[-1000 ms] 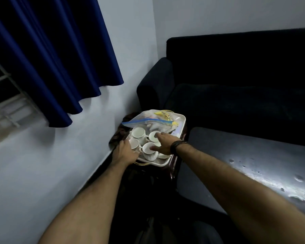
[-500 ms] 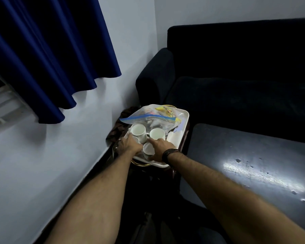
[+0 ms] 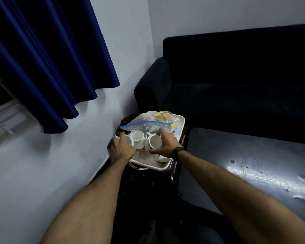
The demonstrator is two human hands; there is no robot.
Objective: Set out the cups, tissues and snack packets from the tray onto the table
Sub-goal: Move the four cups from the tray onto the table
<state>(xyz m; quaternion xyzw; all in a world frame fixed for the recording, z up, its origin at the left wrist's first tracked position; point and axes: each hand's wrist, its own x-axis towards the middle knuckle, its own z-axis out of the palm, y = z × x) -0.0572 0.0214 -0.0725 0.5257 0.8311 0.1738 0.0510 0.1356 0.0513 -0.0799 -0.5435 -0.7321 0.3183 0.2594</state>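
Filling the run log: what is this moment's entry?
stage: lifting cups | left hand: on white cup | right hand: on white cup | tray: third cup, zip bag | table: nothing set out

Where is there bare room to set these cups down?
The dark table, right of the tray and in front of the sofa, is bare. The tray is crowded: cups, a zip bag, both the left hand and right hand.

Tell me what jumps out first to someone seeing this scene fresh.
Both hands meet over a white rectangular tray in the centre: the left hand and right hand each grip a white ceramic cup. A blue-sealed clear plastic bag of snacks lies behind them; a deep blue curtain fills the upper left.
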